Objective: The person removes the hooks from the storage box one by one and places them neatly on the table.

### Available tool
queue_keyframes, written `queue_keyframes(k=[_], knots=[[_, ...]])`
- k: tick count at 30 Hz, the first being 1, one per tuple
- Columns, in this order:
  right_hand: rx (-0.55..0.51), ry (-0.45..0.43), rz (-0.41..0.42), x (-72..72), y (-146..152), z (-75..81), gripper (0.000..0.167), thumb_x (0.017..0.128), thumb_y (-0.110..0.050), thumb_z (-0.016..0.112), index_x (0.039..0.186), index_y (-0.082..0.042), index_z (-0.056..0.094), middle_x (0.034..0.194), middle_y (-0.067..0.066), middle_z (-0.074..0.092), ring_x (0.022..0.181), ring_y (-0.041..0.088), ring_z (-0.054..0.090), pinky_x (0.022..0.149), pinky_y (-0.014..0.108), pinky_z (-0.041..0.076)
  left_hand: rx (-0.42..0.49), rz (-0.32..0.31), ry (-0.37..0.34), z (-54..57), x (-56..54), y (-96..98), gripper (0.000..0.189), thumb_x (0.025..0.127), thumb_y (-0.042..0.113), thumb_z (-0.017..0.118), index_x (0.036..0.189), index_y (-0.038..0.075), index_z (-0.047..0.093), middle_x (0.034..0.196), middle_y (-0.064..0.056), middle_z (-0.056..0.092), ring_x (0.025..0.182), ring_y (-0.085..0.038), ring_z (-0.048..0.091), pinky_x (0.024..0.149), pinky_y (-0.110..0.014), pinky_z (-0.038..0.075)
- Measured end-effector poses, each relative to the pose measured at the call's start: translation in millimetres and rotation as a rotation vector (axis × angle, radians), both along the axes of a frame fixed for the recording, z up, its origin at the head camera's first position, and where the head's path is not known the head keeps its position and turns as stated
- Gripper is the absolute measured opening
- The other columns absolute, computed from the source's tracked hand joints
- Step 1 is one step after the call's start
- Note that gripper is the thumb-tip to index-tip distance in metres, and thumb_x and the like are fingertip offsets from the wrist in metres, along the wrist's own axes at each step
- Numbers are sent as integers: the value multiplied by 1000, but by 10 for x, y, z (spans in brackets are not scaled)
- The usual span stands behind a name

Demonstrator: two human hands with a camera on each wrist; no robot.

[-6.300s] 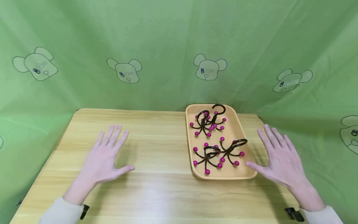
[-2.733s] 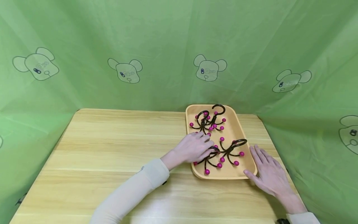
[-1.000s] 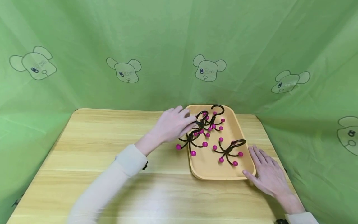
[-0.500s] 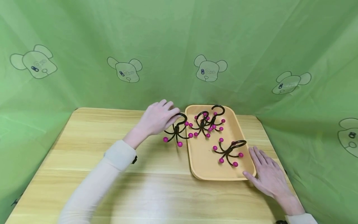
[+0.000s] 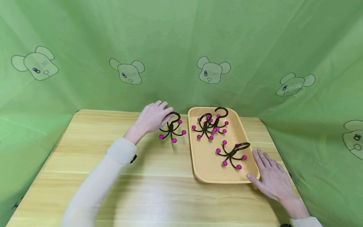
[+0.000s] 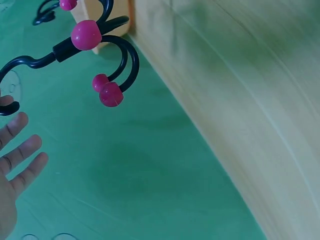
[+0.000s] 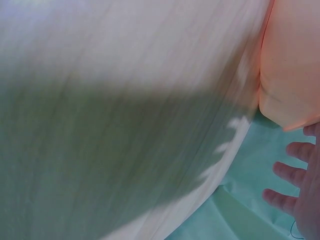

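Observation:
My left hand (image 5: 154, 116) pinches a black multi-arm hook hanger (image 5: 170, 127) by its curved top, left of the tray. Its arms spread downward and end in pink balls. The left wrist view shows the same hanger (image 6: 65, 50) close up, with several fingers (image 6: 22, 155) extended below its hook. Fingers straight, my right hand (image 5: 272, 176) lies along the tray's right side, its thumb at the near right corner. The tan tray (image 5: 210, 173) holds three more such hangers: one hanger (image 5: 232, 154) near the front, and two at the back, a hanger (image 5: 205, 126) overlapping another hanger (image 5: 221, 110).
A wooden table (image 5: 158, 195) carries the tray at its right half. Green cloth (image 5: 170, 37) with printed bear heads hangs behind and at both sides, close to the table's back edge.
My left hand has lifted one hanger from the tray's front left and carried it left over the rim to the table's back. My right hand earlier moved to the tray's side and stays there.

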State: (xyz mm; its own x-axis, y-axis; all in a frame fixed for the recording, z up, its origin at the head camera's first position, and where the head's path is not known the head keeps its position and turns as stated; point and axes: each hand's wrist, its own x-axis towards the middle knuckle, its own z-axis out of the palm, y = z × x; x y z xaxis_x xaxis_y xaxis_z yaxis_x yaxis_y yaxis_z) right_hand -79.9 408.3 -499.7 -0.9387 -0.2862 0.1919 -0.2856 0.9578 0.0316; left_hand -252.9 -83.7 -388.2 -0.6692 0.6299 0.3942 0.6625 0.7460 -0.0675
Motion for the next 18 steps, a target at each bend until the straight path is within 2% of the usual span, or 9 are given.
queue_keyframes(k=[6,11,18], knots=[[-7,0,-2,5,-5,2,101,94,-59,67,169,-12,20,171,20,34,147,49,44,112,66,40,-13,18,-19,-112,-133,-26,32,111,39,51,124,16,69,109,-8,70,94,-25,65,74,-35,60],[-5,1,-3,5,-1,-1,101,93,-58,68,169,-11,21,174,18,28,149,48,43,113,66,40,-1,26,-38,-198,-258,-19,34,111,40,50,127,16,68,113,-9,70,97,-26,65,76,-36,60],[-5,2,3,5,-8,-1,100,93,-57,68,169,-11,22,175,16,25,152,46,40,114,67,40,10,82,-89,-286,-428,19,39,113,42,44,133,17,66,121,-10,69,105,-27,66,84,-39,62]])
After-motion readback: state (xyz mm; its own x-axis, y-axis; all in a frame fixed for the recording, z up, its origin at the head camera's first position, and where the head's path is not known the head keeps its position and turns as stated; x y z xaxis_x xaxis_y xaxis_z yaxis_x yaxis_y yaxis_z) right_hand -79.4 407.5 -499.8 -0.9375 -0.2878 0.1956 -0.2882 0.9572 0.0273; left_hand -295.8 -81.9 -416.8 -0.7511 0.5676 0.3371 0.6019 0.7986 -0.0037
